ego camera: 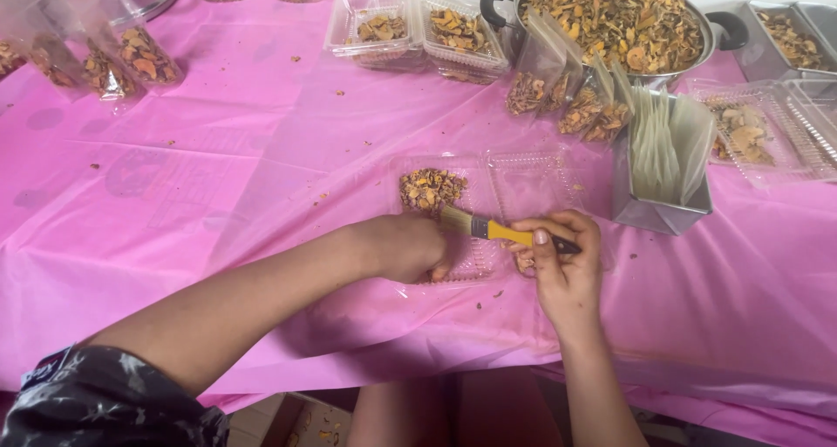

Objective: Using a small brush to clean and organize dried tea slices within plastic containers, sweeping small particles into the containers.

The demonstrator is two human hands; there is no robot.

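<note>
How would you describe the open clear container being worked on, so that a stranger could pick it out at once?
Start at the pink table cover, then find the two hands near its front edge. The clear hinged container lies open just beyond them. Unlike the other containers farther back, it has a paintbrush over it and its dried pieces heaped in one corner.

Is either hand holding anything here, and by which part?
The right hand grips a small brush by its yellow and dark handle. The left hand rests on the clear plastic tray; any grip cannot be told.
</note>
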